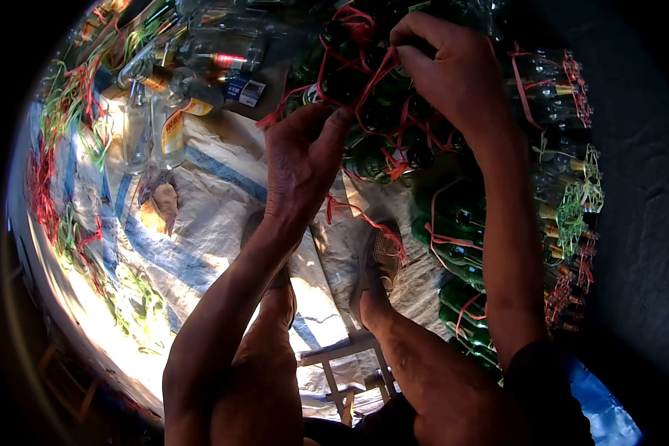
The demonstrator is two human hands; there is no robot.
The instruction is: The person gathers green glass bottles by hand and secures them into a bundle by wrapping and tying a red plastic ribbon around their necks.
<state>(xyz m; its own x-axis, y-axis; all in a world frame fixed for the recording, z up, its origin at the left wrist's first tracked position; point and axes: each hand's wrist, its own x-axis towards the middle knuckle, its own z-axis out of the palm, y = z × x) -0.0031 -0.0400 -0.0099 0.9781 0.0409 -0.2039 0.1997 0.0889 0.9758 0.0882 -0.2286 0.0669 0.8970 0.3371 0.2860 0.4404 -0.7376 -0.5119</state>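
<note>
A bundle of dark green glass bottles (368,157) sits in front of me, with red plastic string (324,63) wound around and between the bottles. At its upper right, my right hand (457,74) pinches a strand of the string between thumb and fingers. My left hand (301,152) is at the bundle's near left side, its thumb and index finger pressed together on the string; a red end sticks out to its left. A loose piece of red string (364,217) hangs below the bundle, over the ground between my feet.
Clear glass bottles (219,48) lie at the upper left beside a small blue box (245,92). More green bottles (453,230) and tied clear bottles (554,93) are stacked at right. Red and green string (44,175) lies at far left. A dry leaf (160,208) rests on the striped sheet (223,175).
</note>
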